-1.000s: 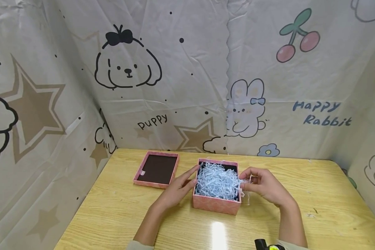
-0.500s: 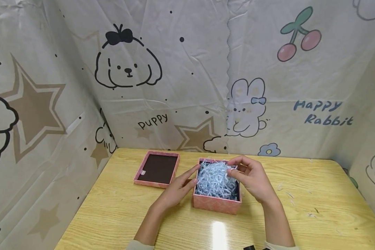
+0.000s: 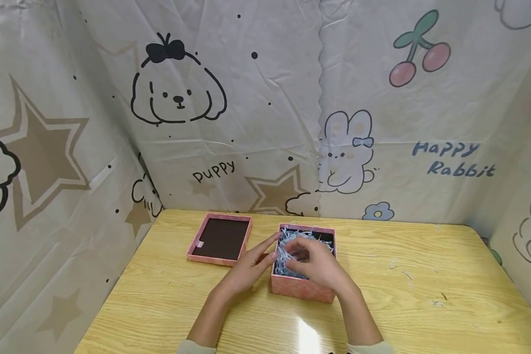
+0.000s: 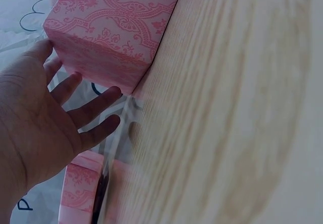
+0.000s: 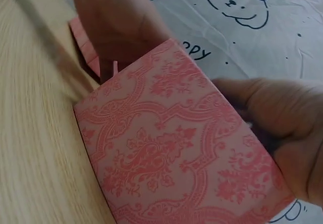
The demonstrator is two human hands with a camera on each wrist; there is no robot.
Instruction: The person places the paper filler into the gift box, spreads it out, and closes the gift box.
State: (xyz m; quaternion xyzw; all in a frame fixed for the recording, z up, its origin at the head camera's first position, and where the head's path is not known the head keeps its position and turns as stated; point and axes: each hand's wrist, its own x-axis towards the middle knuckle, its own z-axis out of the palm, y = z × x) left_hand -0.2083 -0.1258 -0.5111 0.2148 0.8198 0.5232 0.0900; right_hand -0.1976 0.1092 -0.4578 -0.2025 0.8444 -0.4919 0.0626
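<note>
A pink patterned box (image 3: 301,289) stands on the table, filled with pale blue shredded paper (image 3: 282,268). My left hand (image 3: 243,273) is at the box's left side, fingers spread and tips against the wall; in the left wrist view the left hand (image 4: 35,113) reaches to a corner of the box (image 4: 108,27). Inside the box, my right hand (image 3: 316,263) curls thumb and fingers into the shredded paper and covers much of it. From the right wrist, the box wall (image 5: 166,143) hides the fingertips of that right hand (image 5: 287,128).
Left of the box lies its pink lid (image 3: 223,241), dark inside face up. Loose paper scraps (image 3: 407,275) are scattered on the wooden table (image 3: 447,260) to the right. A printed cloth (image 3: 256,123) hangs behind the table.
My right hand has moved left from the box's right edge, over the rim and into the shredded paper. Scraps show on the table where it was. The left hand stays against the box.
</note>
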